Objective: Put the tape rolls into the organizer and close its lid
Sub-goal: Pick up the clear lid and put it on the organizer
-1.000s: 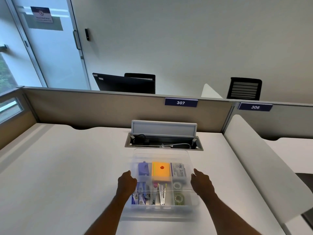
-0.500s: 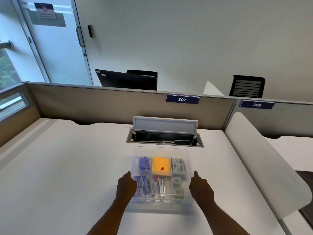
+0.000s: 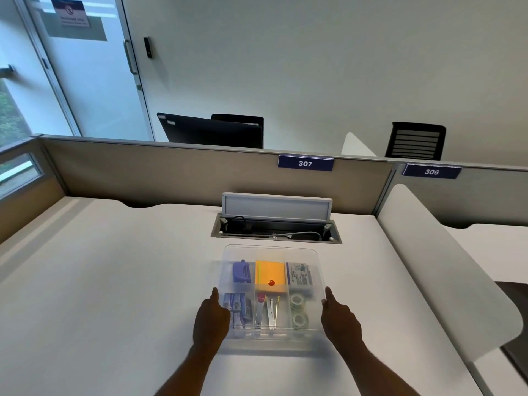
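two tape rolls (image 3: 297,310) sit in the organizer (image 3: 270,298)'s near right compartment, on the white desk (image 3: 114,281). its clear lid (image 3: 271,252) lies tilted over it. left hand (image 3: 212,318) and right hand (image 3: 340,317) pinch the lid's side edges.

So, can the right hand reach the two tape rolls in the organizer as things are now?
Probably not directly. The right hand is beside the tape rolls, but the clear lid seems lowered over the organizer and covers them. It would need lifting first.
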The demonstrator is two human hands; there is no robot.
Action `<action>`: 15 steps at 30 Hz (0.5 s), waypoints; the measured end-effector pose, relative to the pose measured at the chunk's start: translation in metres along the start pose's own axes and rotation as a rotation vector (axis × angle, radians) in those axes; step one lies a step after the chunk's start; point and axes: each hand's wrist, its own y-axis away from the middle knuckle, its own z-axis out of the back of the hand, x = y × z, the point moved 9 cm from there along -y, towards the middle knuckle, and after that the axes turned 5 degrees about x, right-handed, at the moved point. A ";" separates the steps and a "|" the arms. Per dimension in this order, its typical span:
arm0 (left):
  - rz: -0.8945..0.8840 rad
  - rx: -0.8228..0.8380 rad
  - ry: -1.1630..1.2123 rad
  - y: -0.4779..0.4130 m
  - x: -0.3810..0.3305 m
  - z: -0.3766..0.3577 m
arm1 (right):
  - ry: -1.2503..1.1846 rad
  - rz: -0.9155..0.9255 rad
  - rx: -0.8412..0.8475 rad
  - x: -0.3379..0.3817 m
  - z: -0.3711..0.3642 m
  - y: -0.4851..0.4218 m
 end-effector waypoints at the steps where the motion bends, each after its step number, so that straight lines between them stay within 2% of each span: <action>1: -0.011 -0.006 -0.001 0.001 0.001 0.000 | -0.009 0.004 -0.011 -0.001 -0.001 -0.001; 6: -0.136 -0.053 -0.104 0.013 0.011 -0.003 | -0.036 0.056 -0.008 -0.008 -0.008 -0.003; 9: -0.187 -0.118 -0.016 0.016 0.012 -0.003 | -0.077 0.064 -0.010 -0.008 -0.010 -0.005; 15: -0.235 -0.104 0.108 0.017 0.013 -0.003 | -0.103 0.051 0.018 -0.009 -0.011 -0.003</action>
